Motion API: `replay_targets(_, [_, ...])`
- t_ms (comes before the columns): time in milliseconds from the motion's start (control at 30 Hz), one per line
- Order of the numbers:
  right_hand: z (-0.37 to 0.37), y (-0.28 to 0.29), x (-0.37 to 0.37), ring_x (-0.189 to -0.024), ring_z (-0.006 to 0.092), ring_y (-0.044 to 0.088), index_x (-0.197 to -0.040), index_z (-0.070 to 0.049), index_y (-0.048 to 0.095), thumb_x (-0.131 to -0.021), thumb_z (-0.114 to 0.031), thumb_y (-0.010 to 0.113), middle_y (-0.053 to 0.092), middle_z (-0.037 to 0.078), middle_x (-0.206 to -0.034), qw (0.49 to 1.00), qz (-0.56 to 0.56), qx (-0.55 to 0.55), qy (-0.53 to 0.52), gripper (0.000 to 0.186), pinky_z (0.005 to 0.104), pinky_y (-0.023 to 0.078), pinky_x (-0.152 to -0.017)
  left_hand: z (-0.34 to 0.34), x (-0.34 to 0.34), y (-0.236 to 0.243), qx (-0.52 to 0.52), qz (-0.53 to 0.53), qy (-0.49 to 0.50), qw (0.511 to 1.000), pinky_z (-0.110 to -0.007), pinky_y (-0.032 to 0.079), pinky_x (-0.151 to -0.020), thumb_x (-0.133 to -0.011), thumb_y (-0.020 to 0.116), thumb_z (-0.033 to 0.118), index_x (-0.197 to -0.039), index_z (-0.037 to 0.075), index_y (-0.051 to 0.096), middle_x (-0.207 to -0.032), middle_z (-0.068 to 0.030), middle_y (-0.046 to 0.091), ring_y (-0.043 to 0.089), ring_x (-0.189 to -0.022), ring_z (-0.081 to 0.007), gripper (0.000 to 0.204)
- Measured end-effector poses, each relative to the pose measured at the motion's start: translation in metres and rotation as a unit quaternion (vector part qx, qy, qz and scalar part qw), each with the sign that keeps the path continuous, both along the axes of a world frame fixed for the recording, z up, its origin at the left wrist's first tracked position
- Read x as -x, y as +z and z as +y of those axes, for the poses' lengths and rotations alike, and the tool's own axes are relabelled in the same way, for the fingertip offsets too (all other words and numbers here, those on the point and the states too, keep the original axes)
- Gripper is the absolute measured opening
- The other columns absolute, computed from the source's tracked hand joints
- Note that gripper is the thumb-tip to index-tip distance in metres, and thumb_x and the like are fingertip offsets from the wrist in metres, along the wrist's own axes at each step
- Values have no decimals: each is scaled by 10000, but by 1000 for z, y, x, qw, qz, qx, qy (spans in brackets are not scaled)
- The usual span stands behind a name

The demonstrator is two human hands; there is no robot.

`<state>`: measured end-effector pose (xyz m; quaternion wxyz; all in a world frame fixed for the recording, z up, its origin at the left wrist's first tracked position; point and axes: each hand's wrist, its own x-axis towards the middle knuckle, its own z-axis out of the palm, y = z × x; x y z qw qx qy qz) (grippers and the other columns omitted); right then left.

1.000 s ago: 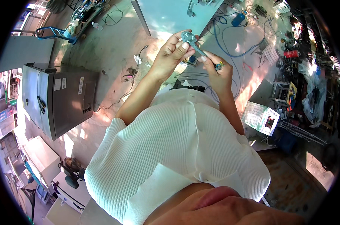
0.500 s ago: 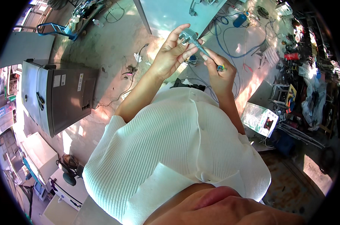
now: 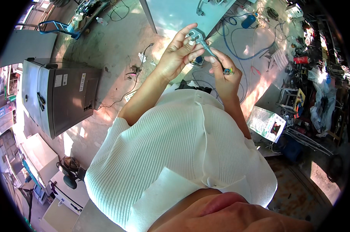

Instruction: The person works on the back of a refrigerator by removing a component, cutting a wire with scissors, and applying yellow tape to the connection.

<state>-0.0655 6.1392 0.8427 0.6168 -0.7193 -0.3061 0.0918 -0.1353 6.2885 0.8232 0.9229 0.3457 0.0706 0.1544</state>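
A grey power plug point(image 3: 197, 35) with flat prongs is held up in front of me by my left hand point(image 3: 177, 54), its thumb and fingers on the plug body. From the plug a short grey cord point(image 3: 208, 50) runs down to the right. My right hand point(image 3: 227, 71) is closed around this cord. Below its fingers pokes the cord's cut end point(image 3: 228, 71), where coloured wires show, yellow-green and blue among them.
A grey metal cabinet point(image 3: 72, 92) stands at left, with a dark cable trailing over the floor. Ahead is a pale table point(image 3: 175, 17). Blue hose point(image 3: 244, 58) loops on the floor at right, near a printed white box point(image 3: 267, 123) and cluttered shelves.
The plug has turned slightly in my left hand and shifted a little right. My right fingers have moved a little on the cord.
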Motion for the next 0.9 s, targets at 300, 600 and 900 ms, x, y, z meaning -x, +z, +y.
replay_targets(300, [-3, 2, -5, -618, 64, 574, -1077, -20, 646, -915, -117, 570, 688, 71, -800, 999, 19, 23, 19, 204, 206, 462, -532, -2, 0, 0, -107, 53, 47, 992, -270, 512, -895, -912, 574, 91, -1386, 97, 364, -1140, -41, 549, 594, -971, -125, 518])
replay_targets(600, [-4, -9, -16, -561, 64, 492, -1009, -7, 625, -969, -245, 482, 641, 55, -707, 962, 244, -9, 119, 280, 197, 388, -537, -6, -4, 13, -146, 31, 46, 988, -281, 492, -875, -844, 669, 77, -1328, 71, 438, -1123, -70, 601, 600, -964, -138, 537])
replay_targets(900, [-4, -22, -26, -533, 73, 468, -946, -42, 600, -954, -394, 463, 607, 44, -654, 921, 330, -13, 207, 378, 213, 349, -525, -8, -13, 3, -190, 76, 89, 975, -288, 431, -916, -838, 683, 89, -1326, 53, 434, -978, -28, 643, 594, -927, -108, 548])
